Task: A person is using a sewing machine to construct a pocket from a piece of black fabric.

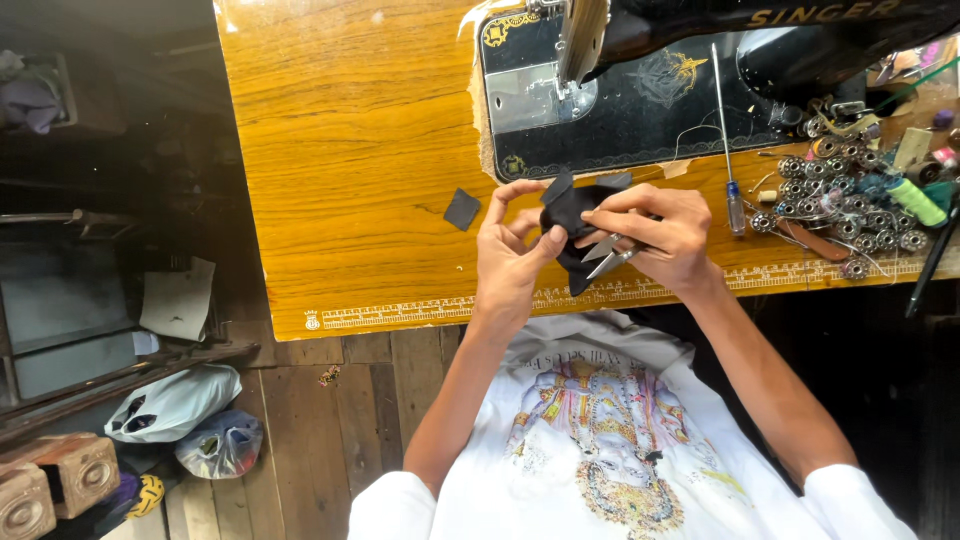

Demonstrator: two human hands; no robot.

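Note:
Over the front edge of a yellow wooden sewing table (350, 130), my left hand (512, 250) pinches a crumpled piece of black fabric (572, 212) between thumb and fingers. My right hand (660, 235) also touches the fabric with its fingertips and grips small metal thread snips (606, 256), blades pointing left under the cloth. A small dark grey fabric scrap (462, 209) lies on the table just left of my left hand.
A black sewing machine (640, 90) stands behind the hands. A screwdriver (727, 140) lies to the right, then several metal bobbins (850, 205), a green thread spool (915, 200) and other clutter. Bags (175, 405) and wooden blocks (60, 475) sit on the plank floor at left.

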